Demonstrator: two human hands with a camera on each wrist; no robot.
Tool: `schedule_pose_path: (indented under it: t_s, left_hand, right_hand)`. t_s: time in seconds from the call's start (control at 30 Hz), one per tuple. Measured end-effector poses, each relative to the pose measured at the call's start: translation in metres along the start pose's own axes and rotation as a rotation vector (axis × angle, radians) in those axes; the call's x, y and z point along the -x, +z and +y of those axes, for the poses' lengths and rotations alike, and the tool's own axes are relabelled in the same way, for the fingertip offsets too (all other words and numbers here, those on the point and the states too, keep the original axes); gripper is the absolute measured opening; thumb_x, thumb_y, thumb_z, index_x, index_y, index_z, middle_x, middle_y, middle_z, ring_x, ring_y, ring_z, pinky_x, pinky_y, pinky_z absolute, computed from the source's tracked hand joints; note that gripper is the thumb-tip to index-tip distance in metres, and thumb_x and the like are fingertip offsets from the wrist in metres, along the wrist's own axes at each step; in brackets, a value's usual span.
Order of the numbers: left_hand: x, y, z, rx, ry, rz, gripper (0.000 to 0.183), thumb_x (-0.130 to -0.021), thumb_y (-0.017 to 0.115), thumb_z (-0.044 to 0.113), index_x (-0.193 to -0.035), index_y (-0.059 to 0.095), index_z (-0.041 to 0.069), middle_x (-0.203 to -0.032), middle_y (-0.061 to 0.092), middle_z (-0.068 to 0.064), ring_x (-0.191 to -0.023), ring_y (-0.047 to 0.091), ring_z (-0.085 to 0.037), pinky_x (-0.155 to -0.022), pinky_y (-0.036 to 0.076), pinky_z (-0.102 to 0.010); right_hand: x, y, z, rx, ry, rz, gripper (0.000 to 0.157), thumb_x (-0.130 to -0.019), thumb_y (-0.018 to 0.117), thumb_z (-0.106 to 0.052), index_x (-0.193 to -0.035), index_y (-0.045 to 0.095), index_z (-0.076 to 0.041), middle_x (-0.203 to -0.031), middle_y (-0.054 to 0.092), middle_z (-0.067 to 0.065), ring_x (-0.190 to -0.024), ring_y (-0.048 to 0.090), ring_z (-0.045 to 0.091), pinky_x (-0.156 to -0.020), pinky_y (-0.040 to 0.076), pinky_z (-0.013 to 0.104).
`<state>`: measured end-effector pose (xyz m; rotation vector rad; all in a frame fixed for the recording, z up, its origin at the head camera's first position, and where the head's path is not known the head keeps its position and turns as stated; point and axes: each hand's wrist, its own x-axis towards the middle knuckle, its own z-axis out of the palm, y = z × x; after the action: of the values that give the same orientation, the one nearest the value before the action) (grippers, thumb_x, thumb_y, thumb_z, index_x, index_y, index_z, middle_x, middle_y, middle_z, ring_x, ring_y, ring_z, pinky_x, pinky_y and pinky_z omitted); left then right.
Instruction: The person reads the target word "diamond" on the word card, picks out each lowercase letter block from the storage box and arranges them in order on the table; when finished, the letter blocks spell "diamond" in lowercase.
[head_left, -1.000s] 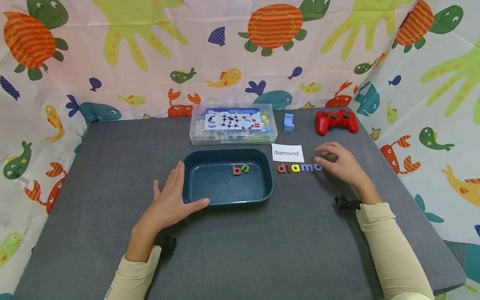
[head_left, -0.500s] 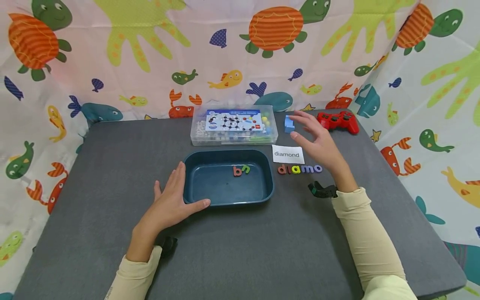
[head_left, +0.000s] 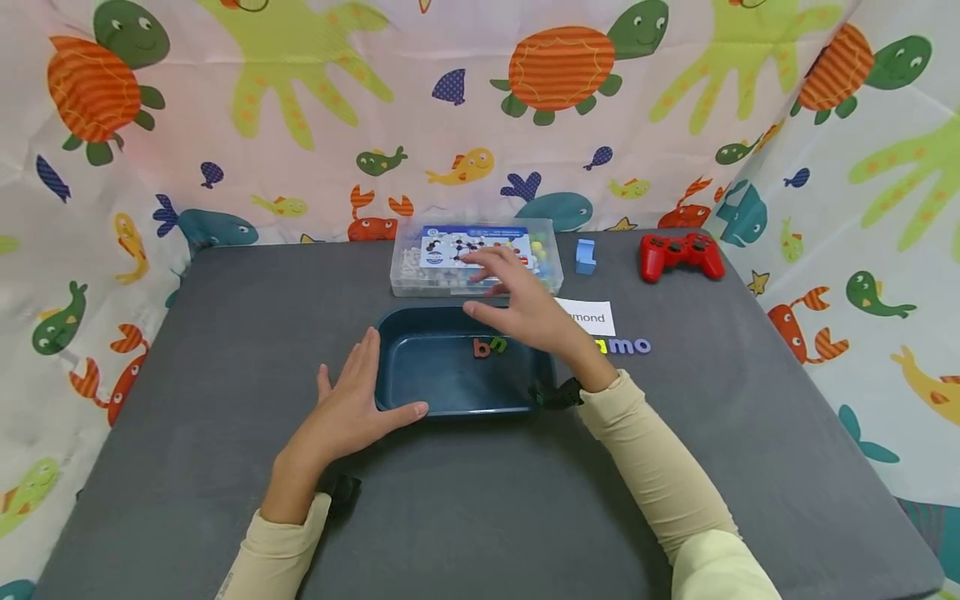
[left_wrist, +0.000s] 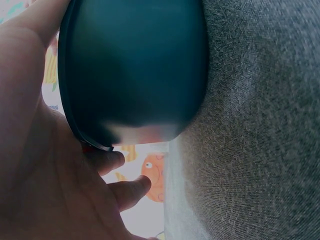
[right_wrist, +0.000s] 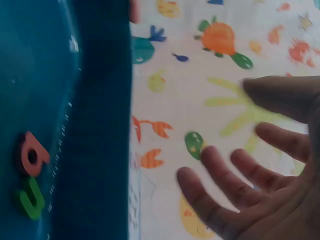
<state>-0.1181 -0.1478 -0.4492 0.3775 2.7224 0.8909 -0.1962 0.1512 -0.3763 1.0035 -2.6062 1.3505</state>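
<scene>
My left hand (head_left: 347,410) rests along the left side of a dark blue tray (head_left: 420,406), thumb over its near rim and straight fingers against its end. Inside the tray lie a reddish letter b (head_left: 482,348) and a green letter n (head_left: 498,343). Above the tray's far right part hovers my right hand (head_left: 528,310), holding nothing, its fingers loosely bent and apart in the right wrist view. Right of the tray, a yellow letter a, a purple m (head_left: 620,346) and an o (head_left: 642,346) form a row. My right hand and wrist hide the row's left end.
A clear plastic box (head_left: 401,283) of molecule-model parts stands behind the tray. A white word card (head_left: 596,317), partly covered by my hand, lies above the letters. Farther back are a light blue block (head_left: 585,257) and a red game controller (head_left: 681,256). A patterned curtain backs the grey table.
My right hand has moved left from the letter o, passing above the card, to over the tray. My left hand has stayed on the tray. The head view has tilted slightly.
</scene>
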Motion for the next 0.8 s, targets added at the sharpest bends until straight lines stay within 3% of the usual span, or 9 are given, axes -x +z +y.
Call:
schedule_pose_path:
  t_s: [0.13, 0.27, 0.37, 0.47, 0.67, 0.73, 0.8]
  left_hand:
    - [0.001, 0.001, -0.001, -0.008, -0.001, 0.008, 0.136, -0.085, 0.07, 0.08, -0.172, -0.006, 0.007, -0.179, -0.003, -0.014, -0.163, 0.0, -0.043, -0.115, -0.013, -0.079]
    - [0.001, 0.001, 0.0, -0.01, -0.003, 0.018, 0.136, -0.085, 0.072, 0.079, -0.172, -0.005, 0.007, -0.179, -0.003, -0.014, -0.163, 0.001, -0.042, -0.116, -0.012, -0.078]
    - [0.002, 0.0, 0.0, -0.006, 0.004, 0.017, 0.136, -0.085, 0.073, 0.078, -0.172, -0.004, 0.006, -0.179, -0.003, -0.014, -0.163, 0.002, -0.042, -0.116, -0.013, -0.078]
    - [0.002, -0.001, -0.001, -0.006, 0.01, 0.013, 0.136, -0.086, 0.072, 0.078, -0.172, -0.005, 0.006, -0.179, -0.004, -0.014, -0.163, 0.001, -0.042, -0.116, -0.013, -0.078]
    - [0.002, -0.002, -0.002, -0.004, 0.01, 0.007, 0.135, -0.087, 0.072, 0.078, -0.171, -0.006, 0.007, -0.179, -0.005, -0.013, -0.163, 0.001, -0.041, -0.116, -0.013, -0.078]
    - [0.002, -0.002, -0.001, -0.002, 0.006, 0.006, 0.136, -0.086, 0.072, 0.078, -0.171, -0.006, 0.007, -0.179, -0.005, -0.014, -0.163, 0.0, -0.042, -0.116, -0.013, -0.078]
    - [0.002, -0.002, -0.001, 0.0, 0.004, 0.007, 0.136, -0.086, 0.072, 0.078, -0.171, -0.006, 0.006, -0.179, -0.005, -0.014, -0.163, 0.001, -0.042, -0.116, -0.013, -0.078]
  right_hand:
    - [-0.007, 0.017, 0.0, 0.174, 0.062, -0.175, 0.04, -0.104, 0.072, -0.013, -0.141, 0.064, 0.001, -0.131, 0.057, 0.018, -0.107, 0.065, 0.028, -0.094, 0.056, 0.046]
    - [-0.011, 0.027, 0.004, 0.353, 0.146, -0.345, 0.017, -0.106, 0.066, -0.005, -0.118, 0.074, 0.003, -0.108, 0.062, 0.012, -0.091, 0.061, 0.021, -0.08, 0.054, 0.038]
    - [-0.011, 0.03, 0.009, 0.445, 0.204, -0.464, 0.014, -0.105, 0.064, -0.001, -0.105, 0.078, 0.0, -0.095, 0.063, 0.007, -0.082, 0.056, 0.019, -0.072, 0.048, 0.034]
    - [-0.011, 0.031, 0.015, 0.443, 0.214, -0.55, 0.016, -0.104, 0.065, -0.001, -0.105, 0.081, -0.001, -0.094, 0.07, 0.007, -0.078, 0.057, 0.018, -0.072, 0.049, 0.034]
    - [-0.012, 0.028, 0.019, 0.317, 0.131, -0.55, 0.021, -0.105, 0.063, 0.0, -0.119, 0.079, 0.0, -0.118, 0.073, 0.014, -0.107, 0.067, 0.026, -0.093, 0.057, 0.041]
    - [-0.011, 0.026, 0.017, 0.335, 0.151, -0.521, 0.022, -0.104, 0.064, 0.001, -0.122, 0.078, 0.001, -0.121, 0.071, 0.015, -0.113, 0.065, 0.029, -0.097, 0.056, 0.044]
    - [-0.011, 0.025, 0.016, 0.383, 0.191, -0.501, 0.023, -0.103, 0.065, 0.001, -0.121, 0.078, 0.002, -0.118, 0.072, 0.014, -0.108, 0.066, 0.029, -0.094, 0.057, 0.044]
